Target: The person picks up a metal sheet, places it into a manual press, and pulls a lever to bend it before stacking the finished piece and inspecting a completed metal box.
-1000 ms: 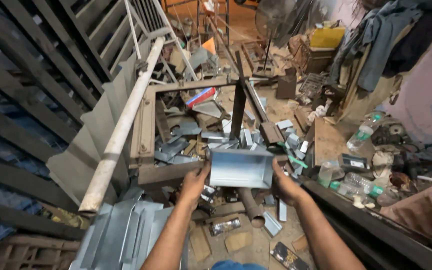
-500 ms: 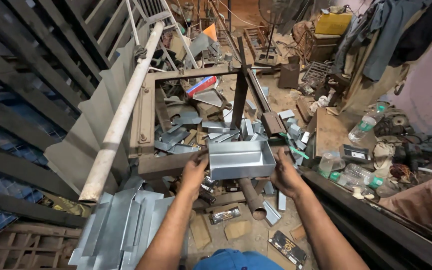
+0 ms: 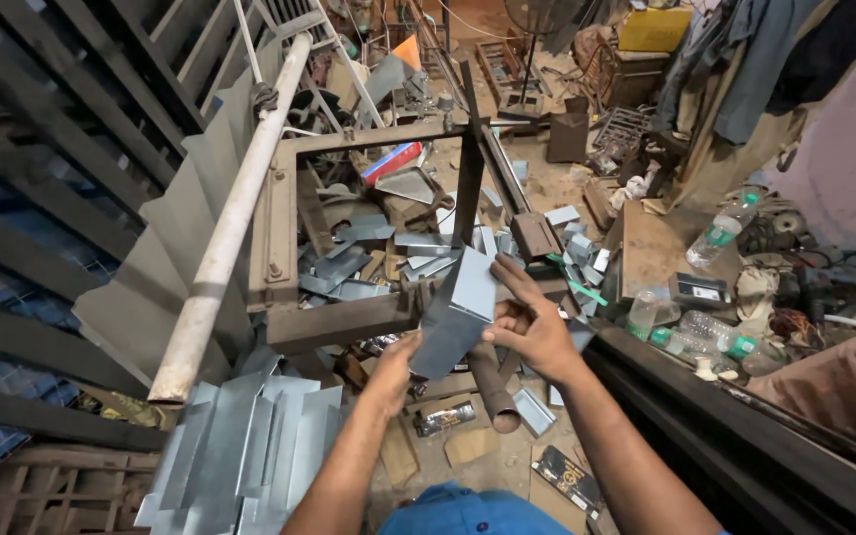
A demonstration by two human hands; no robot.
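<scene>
Both my hands hold a folded grey sheet-metal piece [image 3: 456, 315], now tilted on a diagonal above the front bar of a rusty steel frame [image 3: 279, 238]. My left hand [image 3: 395, 369] grips its lower end from below. My right hand [image 3: 530, 322] clasps its upper right edge, fingers spread over the fold. A dark upright steel bar [image 3: 470, 173] rises just behind the piece. Several cut metal offcuts [image 3: 359, 263] lie inside the frame.
A long pale pipe [image 3: 235, 198] slants across the frame's left side. Stacked galvanised sheets [image 3: 240, 451] lie at lower left. Plastic bottles [image 3: 715, 233] and a wooden board [image 3: 661, 243] sit at right. A short rusty tube [image 3: 492, 381] lies under my hands.
The metal piece was held level like a tray in both hands; it is now turned onto a diagonal, with my left hand lower and my right hand up on its edge.
</scene>
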